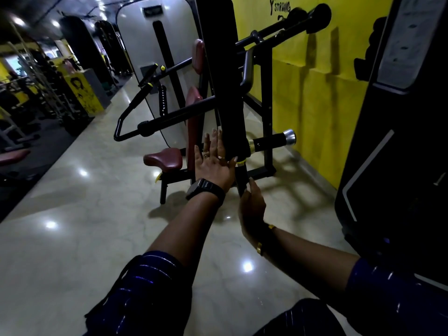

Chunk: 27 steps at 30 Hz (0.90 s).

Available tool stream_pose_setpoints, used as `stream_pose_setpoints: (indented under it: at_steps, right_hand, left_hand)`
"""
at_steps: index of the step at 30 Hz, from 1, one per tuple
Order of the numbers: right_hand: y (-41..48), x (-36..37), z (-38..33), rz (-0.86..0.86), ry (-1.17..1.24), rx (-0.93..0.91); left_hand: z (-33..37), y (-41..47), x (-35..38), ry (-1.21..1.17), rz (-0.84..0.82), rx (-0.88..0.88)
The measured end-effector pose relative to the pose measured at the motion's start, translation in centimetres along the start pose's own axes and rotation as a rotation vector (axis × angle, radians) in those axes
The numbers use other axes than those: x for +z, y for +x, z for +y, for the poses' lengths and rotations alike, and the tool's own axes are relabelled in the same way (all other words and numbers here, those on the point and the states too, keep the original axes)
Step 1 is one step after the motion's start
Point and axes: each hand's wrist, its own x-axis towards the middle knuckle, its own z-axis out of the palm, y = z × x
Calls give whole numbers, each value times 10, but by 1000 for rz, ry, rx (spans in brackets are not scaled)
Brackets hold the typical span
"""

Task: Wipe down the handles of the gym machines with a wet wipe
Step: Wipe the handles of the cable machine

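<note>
Straight ahead of you, at the middle of the scene, your left hand (213, 166) lies flat against the left side of a thick black upright bar (230, 105). Its grip is spread, with the fingers straight and pointing up and away. A dark square watch (203, 187) sits on that wrist.

Just below the bar, past a thin gold collar (241, 162), a round matte black handle (242, 177) runs down towards you. Your right hand (252, 209) has its grip closed on the near end of this handle. The thumb lies up along its right side, while the fingers are too dark to make out. I cannot tell whether a wipe is under that grip. A gold bracelet (260, 247) circles the wrist.

A second black handle, the side handle (271, 142), sticks out to the right of the bar and ends in a shiny steel cap (289, 136).

To the left, farther off, stands a padded maroon seat (163, 158), rounded and smooth. It stands on the glossy pale stone floor (72, 226), which mirrors the ceiling lights. On the right runs a flat yellow wall (315, 93).
</note>
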Motion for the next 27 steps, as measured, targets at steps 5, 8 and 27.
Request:
stream_pose_setpoints:
  at_steps: [5, 8, 27]
  right_hand:
    - [12, 1, -6, 84, 73, 45]
    - [26, -7, -11, 25, 144, 117]
    - [60, -57, -7, -234, -478, -1297]
  left_hand:
    - [-1, 2, 0, -5, -12, 6]
    - [-1, 1, 0, 3, -9, 0]
    - [-1, 0, -5, -26, -29, 25]
